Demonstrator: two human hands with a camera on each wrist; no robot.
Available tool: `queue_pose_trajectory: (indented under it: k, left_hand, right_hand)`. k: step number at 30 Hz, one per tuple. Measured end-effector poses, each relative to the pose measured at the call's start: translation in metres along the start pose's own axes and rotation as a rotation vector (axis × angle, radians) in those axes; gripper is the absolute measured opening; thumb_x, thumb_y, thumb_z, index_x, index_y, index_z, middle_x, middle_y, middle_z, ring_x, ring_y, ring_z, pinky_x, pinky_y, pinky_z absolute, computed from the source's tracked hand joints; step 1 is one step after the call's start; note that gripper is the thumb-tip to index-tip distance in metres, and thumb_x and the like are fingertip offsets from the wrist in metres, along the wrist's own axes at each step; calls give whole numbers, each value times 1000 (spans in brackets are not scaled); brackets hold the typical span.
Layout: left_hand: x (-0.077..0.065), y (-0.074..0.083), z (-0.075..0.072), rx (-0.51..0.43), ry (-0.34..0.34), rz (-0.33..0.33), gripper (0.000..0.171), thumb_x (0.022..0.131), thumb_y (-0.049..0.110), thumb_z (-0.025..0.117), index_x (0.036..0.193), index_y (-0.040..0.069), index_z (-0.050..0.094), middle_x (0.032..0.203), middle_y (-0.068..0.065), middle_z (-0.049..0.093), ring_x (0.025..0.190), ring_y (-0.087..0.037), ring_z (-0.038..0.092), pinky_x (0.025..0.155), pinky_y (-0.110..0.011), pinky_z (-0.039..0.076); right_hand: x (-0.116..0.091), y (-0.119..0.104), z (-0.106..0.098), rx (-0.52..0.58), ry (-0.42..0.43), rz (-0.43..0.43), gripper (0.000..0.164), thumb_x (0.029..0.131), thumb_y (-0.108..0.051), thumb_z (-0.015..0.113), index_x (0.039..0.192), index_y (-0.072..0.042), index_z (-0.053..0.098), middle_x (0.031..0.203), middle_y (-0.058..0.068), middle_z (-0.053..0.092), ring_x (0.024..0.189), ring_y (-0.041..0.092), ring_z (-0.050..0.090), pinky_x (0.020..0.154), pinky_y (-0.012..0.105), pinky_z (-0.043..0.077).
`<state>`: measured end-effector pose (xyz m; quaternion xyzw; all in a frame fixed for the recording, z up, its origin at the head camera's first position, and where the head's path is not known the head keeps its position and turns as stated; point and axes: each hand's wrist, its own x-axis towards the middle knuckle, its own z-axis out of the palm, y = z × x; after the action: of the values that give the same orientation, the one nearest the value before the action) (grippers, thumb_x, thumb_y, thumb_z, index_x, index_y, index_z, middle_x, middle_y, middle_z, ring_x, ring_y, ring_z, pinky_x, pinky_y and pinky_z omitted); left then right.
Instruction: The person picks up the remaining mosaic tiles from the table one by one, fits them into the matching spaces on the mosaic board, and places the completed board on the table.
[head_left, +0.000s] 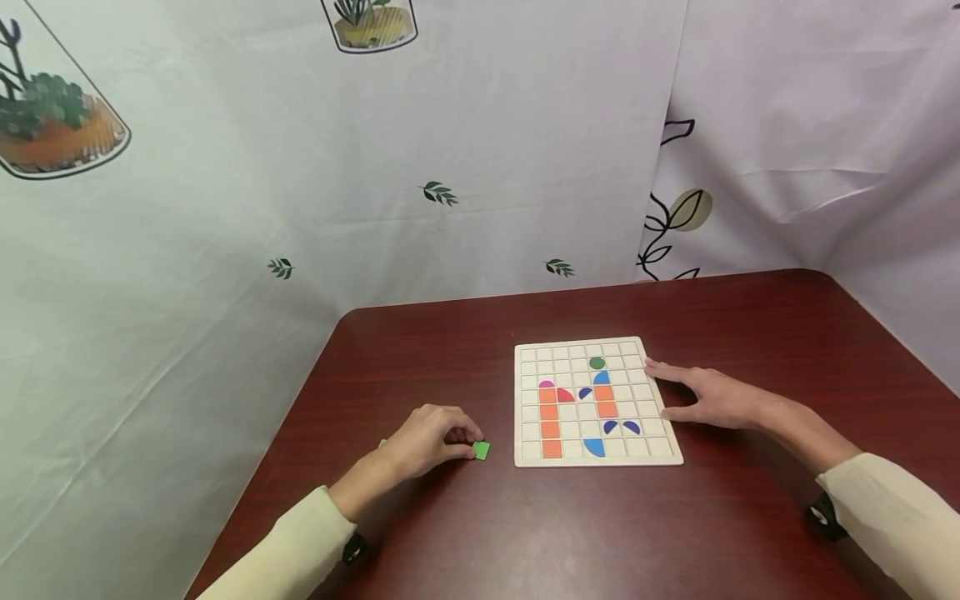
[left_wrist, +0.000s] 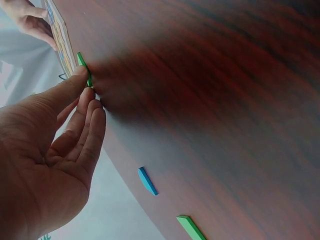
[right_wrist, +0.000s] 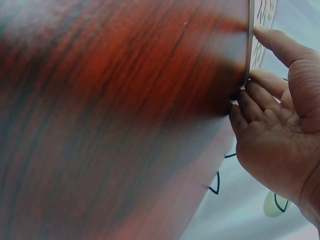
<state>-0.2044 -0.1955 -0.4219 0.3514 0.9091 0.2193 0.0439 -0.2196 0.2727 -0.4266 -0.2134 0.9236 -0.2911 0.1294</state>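
My left hand (head_left: 429, 440) pinches a flat green square tile (head_left: 482, 450) between thumb and fingertips, close over the table left of the board. In the left wrist view the same green tile appears edge-on at the thumb tip. A pale square-grid board (head_left: 654, 451) lies on the table, with orange squares, blue quarter circles, dark blue pieces, a green circle (head_left: 597, 363), a red quarter circle (head_left: 565, 395) and a magenta piece (head_left: 547, 384) on its cells. My right hand (head_left: 712, 398) rests at the board's right edge, thumb and fingers spread and touching the rim.
In the left wrist view a blue tile (left_wrist: 147, 181) and another green tile (left_wrist: 191, 228) lie on the table beyond my left hand. The dark red wooden table (head_left: 585, 533) stands against a white printed cloth (head_left: 487, 125) at the back and sides.
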Motion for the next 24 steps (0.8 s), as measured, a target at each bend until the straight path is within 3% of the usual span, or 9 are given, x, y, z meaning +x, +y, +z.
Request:
queue_pose_trajectory:
  k: [15, 24]
  left_hand:
    - [0, 3, 1, 31, -12, -20, 18, 87, 17, 91, 101, 17, 80, 93, 9, 71, 81, -3, 65, 75, -24, 56]
    - [-1, 4, 0, 35, 0, 10, 19, 86, 18, 91, 99, 19, 78, 91, 8, 73, 80, -1, 66, 74, -24, 55]
  right_hand:
    - [-1, -2, 0, 6, 1, 5, 92, 93, -44, 81, 164, -5, 37, 168, 26, 31, 147, 54, 34, 109, 72, 37]
    - [-1, -2, 0, -5, 6, -4, 91, 93, -42, 82, 163, -4, 38, 167, 28, 31, 147, 55, 34, 109, 71, 38]
